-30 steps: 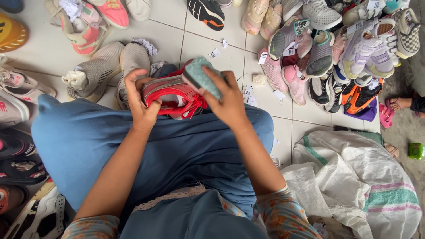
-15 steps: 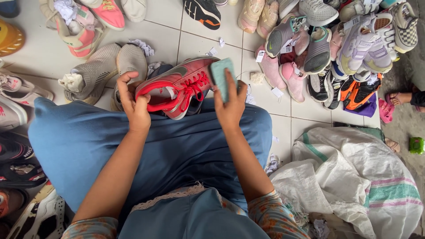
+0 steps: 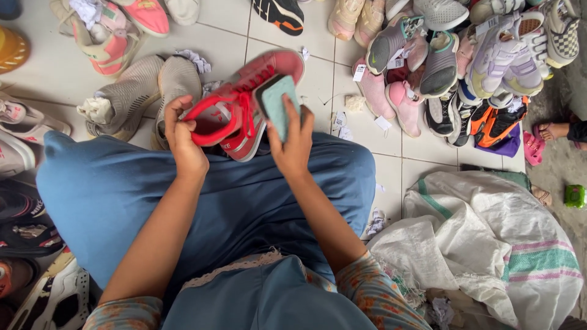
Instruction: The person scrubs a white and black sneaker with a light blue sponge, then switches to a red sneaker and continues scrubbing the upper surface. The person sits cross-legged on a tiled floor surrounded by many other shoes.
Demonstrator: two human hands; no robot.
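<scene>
nearest the camera, the blue fabric lap (image 3: 244, 195) fills the lower middle, and both forearms run forward over it to the work just past the knees. the left hand (image 3: 183, 143) has its grip closed on the heel collar of the red lace-up sneaker with a pale red sole (image 3: 244, 101), fingers hooked over the rim of the opening. the right hand (image 3: 292, 146) has its grip closed around the teal rectangular sponge block (image 3: 278, 104), whose flat face lies against the shoe's right side near the laces. the sneaker is held in the air over the front edge of the lap, its long axis running from the heel at the left hand up and rightward, toe pointing away from the body. the left hand is at the heel, the right at mid-length. beyond lie the white tiled floor (image 3: 226, 36), a pair of grey knit shoes (image 3: 147, 91) and a heap of mixed sneakers (image 3: 465, 67).
</scene>
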